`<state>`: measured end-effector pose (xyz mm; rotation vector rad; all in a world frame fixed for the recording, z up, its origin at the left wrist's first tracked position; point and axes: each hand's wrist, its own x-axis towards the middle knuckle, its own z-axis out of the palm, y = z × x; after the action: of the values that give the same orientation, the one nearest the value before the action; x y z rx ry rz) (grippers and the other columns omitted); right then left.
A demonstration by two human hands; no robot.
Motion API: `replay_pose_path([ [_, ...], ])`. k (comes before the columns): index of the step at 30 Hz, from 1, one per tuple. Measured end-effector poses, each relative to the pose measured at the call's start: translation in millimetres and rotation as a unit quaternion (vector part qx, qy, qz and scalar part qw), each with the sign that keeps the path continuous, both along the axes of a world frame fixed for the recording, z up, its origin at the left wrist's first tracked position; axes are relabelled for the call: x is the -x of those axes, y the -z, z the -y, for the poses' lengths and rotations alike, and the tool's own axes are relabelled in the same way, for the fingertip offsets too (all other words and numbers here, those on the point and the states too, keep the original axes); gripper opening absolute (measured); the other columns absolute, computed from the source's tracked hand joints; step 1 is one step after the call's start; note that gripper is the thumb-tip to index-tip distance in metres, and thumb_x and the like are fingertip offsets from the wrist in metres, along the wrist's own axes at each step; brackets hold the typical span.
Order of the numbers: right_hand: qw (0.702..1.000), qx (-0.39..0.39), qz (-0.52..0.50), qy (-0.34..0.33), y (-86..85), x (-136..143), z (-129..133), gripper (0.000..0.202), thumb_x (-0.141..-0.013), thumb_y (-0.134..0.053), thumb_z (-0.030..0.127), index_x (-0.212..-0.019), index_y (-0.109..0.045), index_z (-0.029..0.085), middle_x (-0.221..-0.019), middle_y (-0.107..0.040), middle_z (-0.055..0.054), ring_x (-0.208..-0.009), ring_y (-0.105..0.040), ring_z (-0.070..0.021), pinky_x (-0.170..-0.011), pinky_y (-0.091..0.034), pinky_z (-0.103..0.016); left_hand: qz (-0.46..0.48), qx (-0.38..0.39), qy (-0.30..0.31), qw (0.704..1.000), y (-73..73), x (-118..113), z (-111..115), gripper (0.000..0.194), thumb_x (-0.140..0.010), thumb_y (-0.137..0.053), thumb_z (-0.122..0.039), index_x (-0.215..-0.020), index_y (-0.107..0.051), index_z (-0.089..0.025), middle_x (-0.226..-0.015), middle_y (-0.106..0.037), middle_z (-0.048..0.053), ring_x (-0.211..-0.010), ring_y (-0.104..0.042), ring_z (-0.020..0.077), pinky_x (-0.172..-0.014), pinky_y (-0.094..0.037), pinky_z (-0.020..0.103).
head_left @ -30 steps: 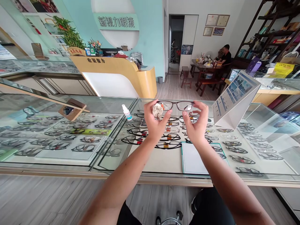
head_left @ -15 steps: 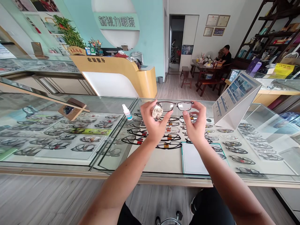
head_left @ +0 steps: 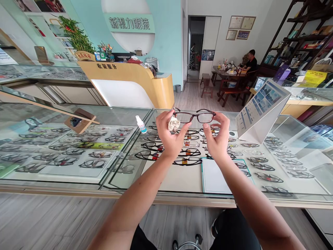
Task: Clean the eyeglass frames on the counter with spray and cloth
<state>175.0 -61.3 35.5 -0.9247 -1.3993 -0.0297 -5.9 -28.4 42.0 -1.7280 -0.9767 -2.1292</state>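
Holds dark-rimmed eyeglasses [head_left: 195,117] by both ends, between the fingers of the left hand [head_left: 169,137] and those of the right hand [head_left: 217,137], above the glass display case [head_left: 177,178]. Grasps the left end with the left fingers, thumb at the lower rim near the bridge; also clasps a bunched pale cloth [head_left: 173,124] beside the left lens. Grasps the right end with the right fingers, thumb at the lower rim of the right lens. Left of the left fingers, apart from them: white spray bottle [head_left: 141,125], standing on the glass. Farther left: wooden stand [head_left: 83,125]. Right of the right fingers: sloping display card [head_left: 261,111]. Below the fingers, under glass: rows of eyeglass frames [head_left: 195,152], several with orange or red stickers. Nearer than the right fingers: teal-edged white board [head_left: 215,177], partly hidden by the right forearm. Well beyond the right fingers: seated person [head_left: 251,63].
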Motion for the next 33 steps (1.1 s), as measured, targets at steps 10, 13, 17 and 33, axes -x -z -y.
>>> replay_pose_path([
  [10, 0.999, -0.047, -0.010, 0.006, -8.1, 0, 7, 0.041, -0.115, -0.057, 0.044, -0.154, -0.060, 0.031, -0.149, -0.071, -0.016, -0.124, -0.073, -0.0307, -0.099, -0.063, -0.053, 0.053, 0.086, 0.095, 0.990, 9.4, 2, -11, 0.069, -0.095, -0.088, -0.066, -0.148, -0.067, -0.027, -0.141, -0.074, 0.012, -0.132, -0.075, 0.0293, -0.118, -0.060, 0.048],
  [13, 0.999, -0.050, -0.006, 0.012, -9.3, 0, 7, 0.041, -0.115, -0.056, 0.044, -0.154, -0.061, 0.031, -0.148, -0.071, -0.016, -0.122, -0.073, -0.0312, -0.098, -0.063, -0.054, 0.052, 0.105, 0.094, 0.989, 11.8, 3, -13, 0.071, -0.095, -0.086, -0.068, -0.149, -0.066, -0.027, -0.143, -0.074, 0.013, -0.133, -0.076, 0.0296, -0.117, -0.060, 0.047],
  [17, 0.998, -0.058, -0.003, 0.022, -11.0, 1, 9, 0.039, -0.115, -0.056, 0.044, -0.152, -0.062, 0.031, -0.146, -0.071, -0.015, -0.120, -0.073, -0.0306, -0.095, -0.064, -0.053, 0.044, 0.107, 0.089, 0.989, 12.5, 3, -14, 0.069, -0.098, -0.084, -0.068, -0.150, -0.066, -0.027, -0.143, -0.074, 0.013, -0.134, -0.075, 0.0292, -0.118, -0.060, 0.046],
  [33, 0.975, 0.092, -0.178, -0.095, -4.3, 0, -9, 0.038, -0.114, -0.055, 0.058, -0.127, -0.073, 0.028, -0.123, -0.079, -0.007, -0.107, -0.075, -0.0226, -0.095, -0.065, -0.042, -0.008, 0.000, 0.020, 1.000, 2.9, -2, 2, 0.064, -0.094, -0.091, -0.059, -0.145, -0.065, -0.029, -0.131, -0.066, 0.010, -0.124, -0.067, 0.0282, -0.102, -0.060, 0.045],
])
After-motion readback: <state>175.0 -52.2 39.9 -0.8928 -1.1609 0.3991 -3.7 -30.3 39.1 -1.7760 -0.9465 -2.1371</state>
